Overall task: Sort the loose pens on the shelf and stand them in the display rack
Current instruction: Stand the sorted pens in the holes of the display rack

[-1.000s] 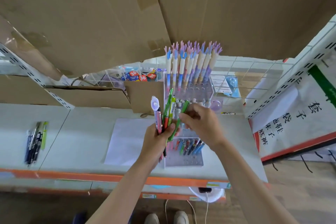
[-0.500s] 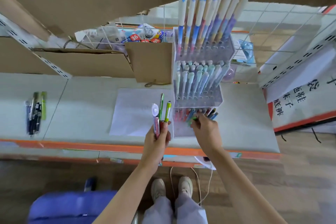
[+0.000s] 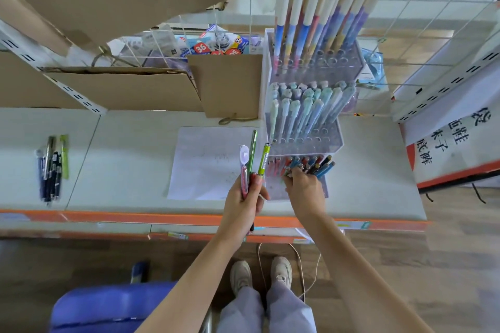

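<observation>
Pens [image 3: 253, 159] gripped in left hand [image 3: 243, 205].

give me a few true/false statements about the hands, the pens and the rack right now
1. The left hand holds a bunch of pens. True.
2. The right hand rests flat on the sheet of paper. False: its fingers are at the pens in the display rack's lowest tier.
3. A pile of loose pens lies on the shelf, far left. True.
4. The rack's top tier is empty. False: tall pastel pens stand in it.
5. The paper lies left of the rack. True.
</observation>
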